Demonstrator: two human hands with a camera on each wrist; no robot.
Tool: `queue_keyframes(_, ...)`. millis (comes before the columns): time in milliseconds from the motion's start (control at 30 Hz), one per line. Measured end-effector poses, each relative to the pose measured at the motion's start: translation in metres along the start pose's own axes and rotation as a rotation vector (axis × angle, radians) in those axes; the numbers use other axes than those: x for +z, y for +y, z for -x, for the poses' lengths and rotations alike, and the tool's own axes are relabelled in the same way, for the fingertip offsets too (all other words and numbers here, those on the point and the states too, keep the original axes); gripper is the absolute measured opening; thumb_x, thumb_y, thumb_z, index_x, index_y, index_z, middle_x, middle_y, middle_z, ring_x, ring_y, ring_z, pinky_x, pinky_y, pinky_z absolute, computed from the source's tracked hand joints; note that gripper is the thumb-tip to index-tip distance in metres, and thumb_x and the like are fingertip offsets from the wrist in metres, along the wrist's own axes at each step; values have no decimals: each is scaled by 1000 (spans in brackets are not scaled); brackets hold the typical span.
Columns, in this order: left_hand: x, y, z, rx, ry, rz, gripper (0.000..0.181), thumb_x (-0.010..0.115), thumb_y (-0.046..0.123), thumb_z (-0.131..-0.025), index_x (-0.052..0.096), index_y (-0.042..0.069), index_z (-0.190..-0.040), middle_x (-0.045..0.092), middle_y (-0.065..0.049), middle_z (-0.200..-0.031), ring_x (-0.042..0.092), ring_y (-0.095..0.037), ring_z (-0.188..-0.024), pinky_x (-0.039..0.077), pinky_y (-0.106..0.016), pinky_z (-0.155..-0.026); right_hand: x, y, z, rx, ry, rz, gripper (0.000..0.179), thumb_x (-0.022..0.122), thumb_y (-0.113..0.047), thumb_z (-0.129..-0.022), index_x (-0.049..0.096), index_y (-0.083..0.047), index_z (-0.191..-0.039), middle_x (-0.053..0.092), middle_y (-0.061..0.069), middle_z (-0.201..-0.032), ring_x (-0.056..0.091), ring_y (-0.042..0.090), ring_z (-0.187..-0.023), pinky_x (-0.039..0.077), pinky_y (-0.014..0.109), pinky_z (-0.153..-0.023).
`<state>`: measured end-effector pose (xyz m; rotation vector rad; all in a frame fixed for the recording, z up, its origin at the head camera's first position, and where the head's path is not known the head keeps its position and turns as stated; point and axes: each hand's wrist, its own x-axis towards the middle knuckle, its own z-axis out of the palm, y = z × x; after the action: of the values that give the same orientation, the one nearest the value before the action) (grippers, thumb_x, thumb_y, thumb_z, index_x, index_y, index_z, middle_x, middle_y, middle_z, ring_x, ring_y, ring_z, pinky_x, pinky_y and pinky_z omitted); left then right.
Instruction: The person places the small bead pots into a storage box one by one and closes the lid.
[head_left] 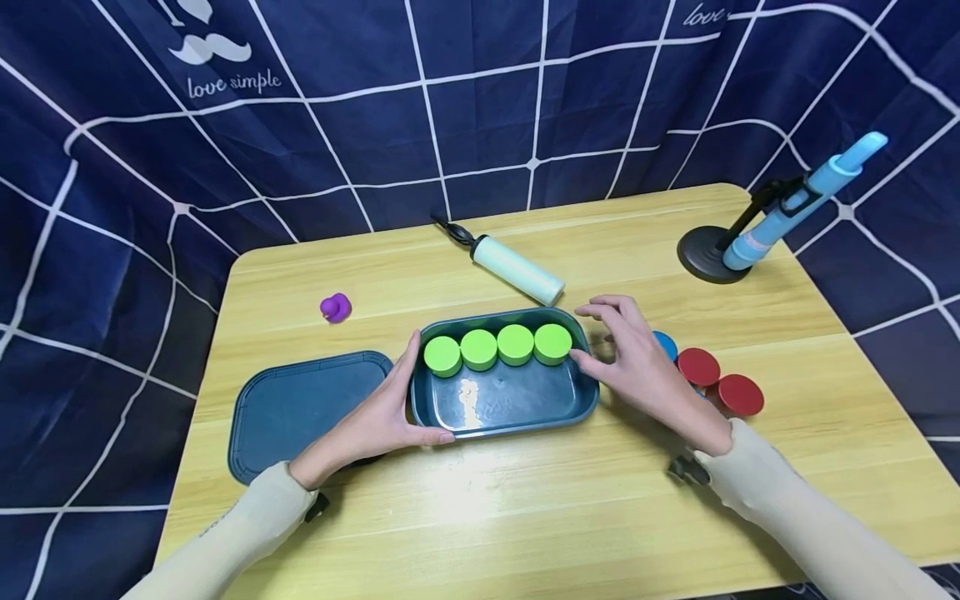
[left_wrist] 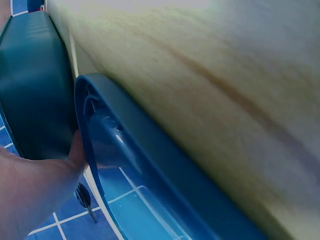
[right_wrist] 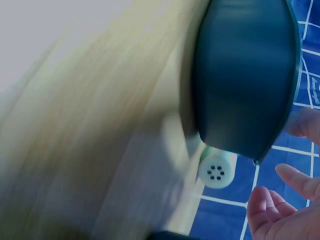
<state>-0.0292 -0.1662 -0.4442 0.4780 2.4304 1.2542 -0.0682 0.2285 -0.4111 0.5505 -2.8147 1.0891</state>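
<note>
A dark blue-green box (head_left: pixel 502 410) stands on the table with its top uncovered. Inside, several round bright-green-topped pieces (head_left: pixel 515 344) line up along the far wall. My left hand (head_left: pixel 382 417) rests against the box's left end, fingers straight along the side and thumb extended along the near rim. At the right end, my right hand (head_left: pixel 633 354) hovers with fingers spread and thumb beside the rim; in the right wrist view nothing shows between the fingers (right_wrist: pixel 272 207). A matching flat lid (head_left: pixel 303 408) lies left of the box, partly hidden behind my left hand.
Right of my right hand sit red-topped round pieces (head_left: pixel 699 367) and a blue one (head_left: pixel 665 343), partly covered. A hand pump (head_left: pixel 517 268) lies behind the box. A purple duck (head_left: pixel 336 307) is at back left; a light-blue tube on a black stand (head_left: pixel 705 254) is at back right.
</note>
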Motion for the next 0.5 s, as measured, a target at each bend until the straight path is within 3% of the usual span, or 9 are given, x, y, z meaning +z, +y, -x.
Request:
queue_keyframes(133, 0, 0, 0, 2, -1, 1, 148, 97, 56, -78, -9, 23, -176, -2, -5, -182, 10, -30, -165, 25, -60, -126, -10, 3, 6, -13, 27, -3, 57, 87, -15, -94, 64, -8, -146, 50, 17, -152, 58, 37, -120, 50, 51, -92)
queue_keyframes(300, 0, 0, 0, 5, -2, 0, 148, 97, 57, -78, -8, 22, -176, -2, -4, -182, 9, -30, -165, 25, -60, -126, -25, 8, 16, -20, 64, 7, 55, 88, -10, -93, 67, -7, -142, 52, 16, -150, 56, 34, -127, 49, 48, -98)
queue_keyframes(400, 0, 0, 0, 6, 0, 0, 148, 97, 56, -78, -8, 22, -176, -2, -5, -182, 9, -30, -165, 25, -60, -126, -34, 13, 21, -28, 74, 7, 54, 88, -8, -92, 67, -6, -142, 53, 17, -149, 55, 33, -129, 48, 31, -100)
queue_keyframes(500, 0, 0, 0, 5, 1, 5, 148, 98, 56, -78, -8, 22, -176, -2, -6, -182, 9, -31, -165, 25, -61, -126, -44, 18, 28, -40, 75, 14, 55, 88, -5, -91, 67, -5, -142, 53, 17, -148, 58, 32, -119, 47, 15, -87)
